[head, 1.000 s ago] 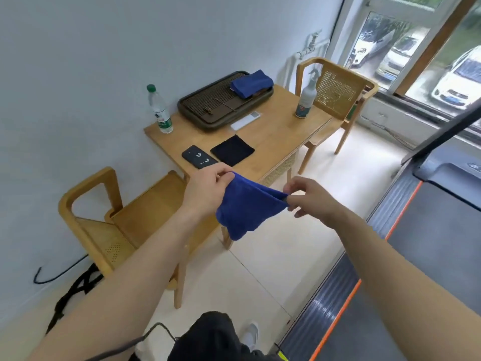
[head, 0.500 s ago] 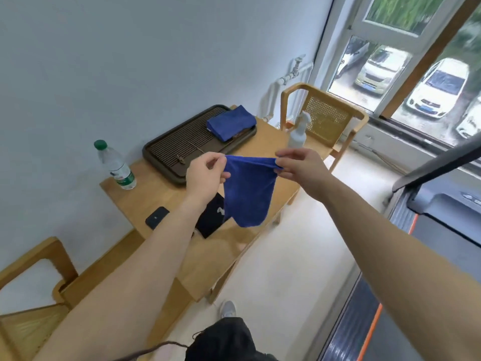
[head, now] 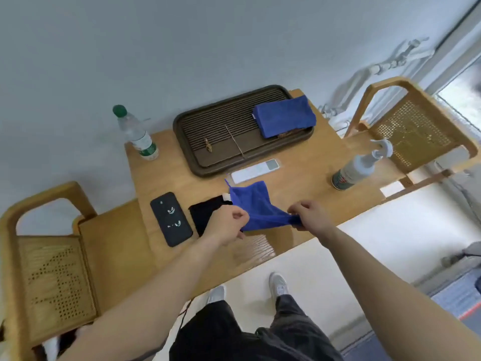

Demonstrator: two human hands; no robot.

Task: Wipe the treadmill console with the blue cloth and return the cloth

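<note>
A blue cloth [head: 256,207] hangs spread between both hands over the wooden table [head: 307,162], its far corner touching the tabletop near the white remote. My left hand [head: 229,222] pinches the cloth's near left corner. My right hand [head: 308,214] pinches the near right corner. A second folded blue cloth [head: 285,115] lies on the right end of the dark slatted tray [head: 208,142]. Only a strip of the treadmill [head: 460,300] shows at the lower right edge; its console is out of view.
On the table stand a water bottle [head: 135,134] at the back left and a spray bottle [head: 356,168] at the right. A black phone [head: 171,218], a black cloth [head: 205,212] and a white remote [head: 255,171] lie near the hands. Wooden chairs flank the table.
I have stepped up to the table and look down on it. Both hands have lowered the blue cloth from chest height until its far end rests on the tabletop.
</note>
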